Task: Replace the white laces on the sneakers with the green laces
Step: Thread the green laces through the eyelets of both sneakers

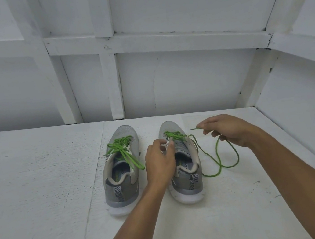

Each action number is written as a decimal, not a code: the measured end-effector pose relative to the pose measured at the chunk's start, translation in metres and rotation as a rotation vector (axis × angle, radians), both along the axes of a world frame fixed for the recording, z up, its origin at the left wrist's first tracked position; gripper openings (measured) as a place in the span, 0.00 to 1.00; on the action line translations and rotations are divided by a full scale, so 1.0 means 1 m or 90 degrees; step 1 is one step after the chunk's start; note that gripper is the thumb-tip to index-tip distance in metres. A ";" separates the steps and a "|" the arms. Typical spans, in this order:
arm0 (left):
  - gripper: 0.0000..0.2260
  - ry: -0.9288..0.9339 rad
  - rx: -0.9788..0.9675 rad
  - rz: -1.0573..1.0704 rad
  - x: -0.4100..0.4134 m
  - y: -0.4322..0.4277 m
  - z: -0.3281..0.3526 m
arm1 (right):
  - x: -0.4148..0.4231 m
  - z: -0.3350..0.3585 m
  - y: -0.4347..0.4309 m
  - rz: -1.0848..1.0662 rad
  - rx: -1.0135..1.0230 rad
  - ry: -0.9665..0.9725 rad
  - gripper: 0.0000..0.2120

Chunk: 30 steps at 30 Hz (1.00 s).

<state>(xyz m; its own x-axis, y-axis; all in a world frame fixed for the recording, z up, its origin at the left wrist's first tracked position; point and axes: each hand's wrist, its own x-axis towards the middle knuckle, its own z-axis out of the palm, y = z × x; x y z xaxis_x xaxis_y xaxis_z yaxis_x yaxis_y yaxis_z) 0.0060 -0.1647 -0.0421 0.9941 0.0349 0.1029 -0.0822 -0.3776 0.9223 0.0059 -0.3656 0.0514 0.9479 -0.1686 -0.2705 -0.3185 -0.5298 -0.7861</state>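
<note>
Two grey sneakers are sitting side by side on a white tabletop (41,183), toes pointing away toward a white panelled wall (188,85).

The left sneaker (121,185) is wearing a green lace (123,149) threaded through its eyelets. The loose ends are lying across its opening and over its right side.

The right sneaker (188,187) is only laced near the toe. The left hand (161,162) is reaching in from below, fingers curled, thumb and fingertips pinching a pale edge at the sneaker's lacing area. Whether that edge is the tongue or an eyelet flap cannot be told.

The right hand (231,130) is hovering just to the right of this sneaker, thumb and forefinger pinching the second green lace (218,151) near its tip, which is sticking out leftward toward the shoe. The other fingers are curling loosely. From the hand, the lace is drooping in a long loop onto the tabletop beside the sneaker.

The sneakers' toes are sitting near the tabletop's far edge, where it is meeting the wall. A side wall (300,111) is closing in the tabletop on the right, near the right hand. Broad open surface is stretching to the left of the sneakers and toward the viewer.
</note>
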 end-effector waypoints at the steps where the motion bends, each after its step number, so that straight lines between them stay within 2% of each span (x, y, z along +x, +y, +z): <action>1: 0.13 -0.008 -0.012 0.001 0.000 -0.001 -0.001 | -0.001 -0.002 0.003 0.001 0.000 -0.022 0.07; 4: 0.11 -0.023 -0.047 0.012 0.001 -0.003 -0.004 | -0.004 -0.010 0.015 -0.014 -0.011 -0.082 0.06; 11: 0.11 0.049 -0.182 0.080 -0.001 -0.007 -0.004 | -0.005 -0.023 0.047 -0.061 0.023 -0.186 0.03; 16: 0.09 0.131 -0.282 0.116 0.005 -0.008 -0.010 | -0.002 -0.036 0.066 -0.052 -0.039 -0.205 0.11; 18: 0.09 0.144 -0.299 0.123 0.006 -0.008 -0.011 | -0.001 -0.038 0.072 -0.023 -0.088 -0.208 0.12; 25: 0.09 0.147 -0.310 0.116 0.004 -0.006 -0.010 | 0.001 -0.040 0.079 0.011 -0.168 -0.214 0.06; 30: 0.09 0.146 -0.308 0.107 0.003 -0.005 -0.009 | 0.001 -0.043 0.087 0.018 -0.130 -0.255 0.06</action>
